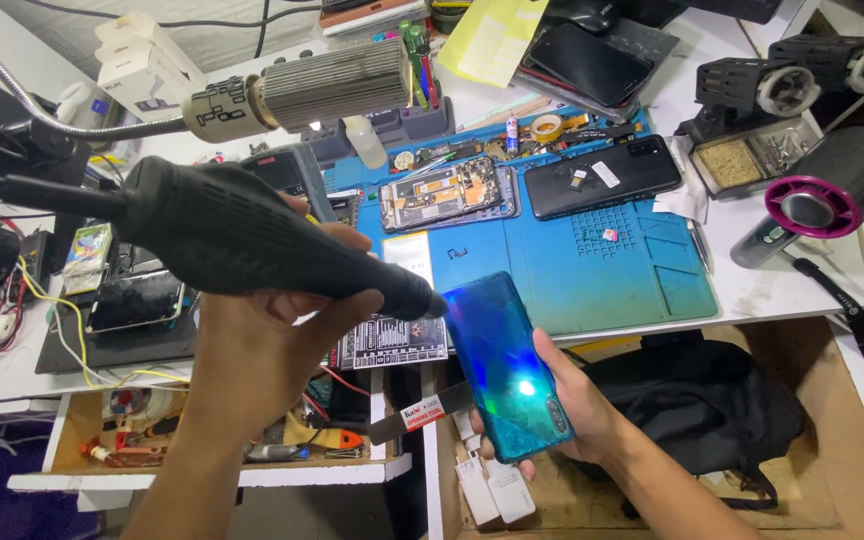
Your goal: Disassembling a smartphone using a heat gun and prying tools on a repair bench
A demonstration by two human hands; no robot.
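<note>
Left hand [272, 340]: closed around the black hot-air tool [242, 235], nearest the camera, at 9 o'clock.
Tool tip: just beside the top edge of the blue-green phone [502, 365].
Right hand [577, 405]: wrapped under the phone, held at 5 o'clock over the drawer.
Phones counted: three more on the blue mat [602, 275] at 12 o'clock.
Hidden: the right palm, behind the phone.

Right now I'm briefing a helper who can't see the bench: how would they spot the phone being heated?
Start at the blue work mat and drop past the bench's front edge. There the right hand holds a glossy blue-green phone, back up, under the black hot-air tool; the other phones lie on the mat.
</note>
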